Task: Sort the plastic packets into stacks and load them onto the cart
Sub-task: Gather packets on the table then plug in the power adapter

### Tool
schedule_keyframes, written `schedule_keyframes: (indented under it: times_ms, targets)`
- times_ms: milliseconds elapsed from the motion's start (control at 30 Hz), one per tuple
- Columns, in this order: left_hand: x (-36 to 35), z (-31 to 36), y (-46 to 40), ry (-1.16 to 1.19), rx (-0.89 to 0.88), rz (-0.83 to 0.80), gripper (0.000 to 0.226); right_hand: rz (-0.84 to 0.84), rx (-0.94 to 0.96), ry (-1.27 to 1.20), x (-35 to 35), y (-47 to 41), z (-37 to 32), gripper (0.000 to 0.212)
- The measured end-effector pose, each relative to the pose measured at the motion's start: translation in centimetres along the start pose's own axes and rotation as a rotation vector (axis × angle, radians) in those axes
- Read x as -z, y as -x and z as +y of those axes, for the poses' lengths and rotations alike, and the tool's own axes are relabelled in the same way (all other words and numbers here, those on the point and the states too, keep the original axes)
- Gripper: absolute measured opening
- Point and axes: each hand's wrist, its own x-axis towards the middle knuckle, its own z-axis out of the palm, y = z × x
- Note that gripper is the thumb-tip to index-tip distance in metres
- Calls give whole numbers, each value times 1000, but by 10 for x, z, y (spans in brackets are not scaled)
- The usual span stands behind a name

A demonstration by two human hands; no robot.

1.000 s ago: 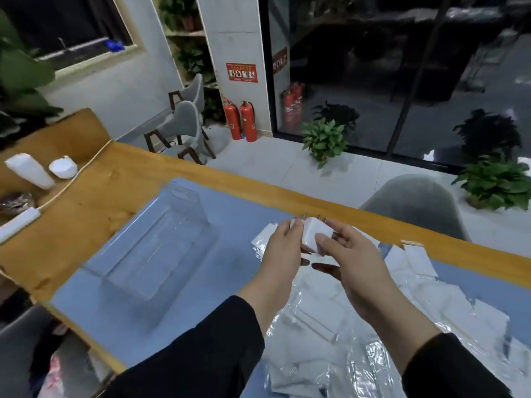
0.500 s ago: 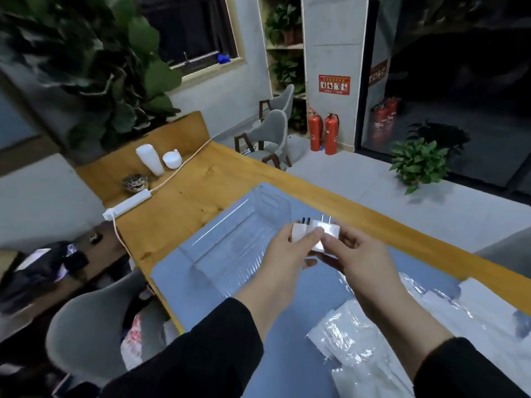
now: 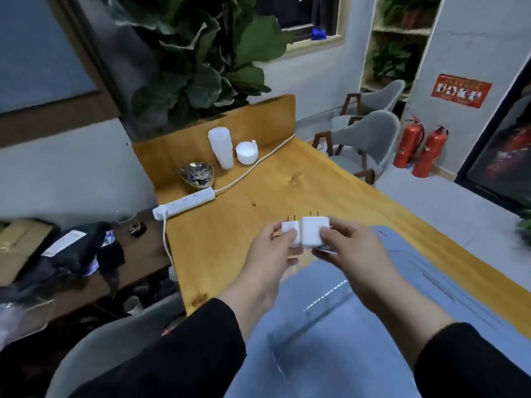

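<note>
Two white plug adapters are held side by side above the wooden table (image 3: pixel 258 196), prongs pointing up. My left hand (image 3: pixel 273 254) pinches the smaller adapter (image 3: pixel 290 229). My right hand (image 3: pixel 350 248) grips the larger adapter (image 3: pixel 314 229). The two adapters touch along one side. A clear plastic tray (image 3: pixel 388 282) lies on the blue mat (image 3: pixel 330 354) under my right forearm. No plastic packets and no cart are in view.
A white power strip (image 3: pixel 184 203) with its cable lies near the table's left edge. Behind it stand a silver bowl (image 3: pixel 197 173), stacked white cups (image 3: pixel 221 150) and a white lid (image 3: pixel 247 152). Grey chairs (image 3: pixel 362 145), red extinguishers (image 3: pixel 416 150), a large plant (image 3: pixel 201 58).
My view has swung left, so the packet pile has left the frame and the power strip has come closer. Both hands moved left with the adapters, which now sit apart side by side.
</note>
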Motion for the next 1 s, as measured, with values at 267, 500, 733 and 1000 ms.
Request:
schedule_keyframes:
  times_ms: [267, 500, 733, 1000]
  targets:
    - [154, -50, -179, -34, 68, 414, 26, -176, -74, 255, -148, -179, 82, 19]
    - [237, -93, -266, -300, 35, 566, 22, -159, -28, 612, -234, -273, 154, 26]
    - [249, -103, -319, -406, 45, 665, 23, -138, 50, 772, -279, -324, 176, 32]
    - [251, -104, -341, -371, 98, 698, 14, -128, 131, 883, -296, -326, 178, 32]
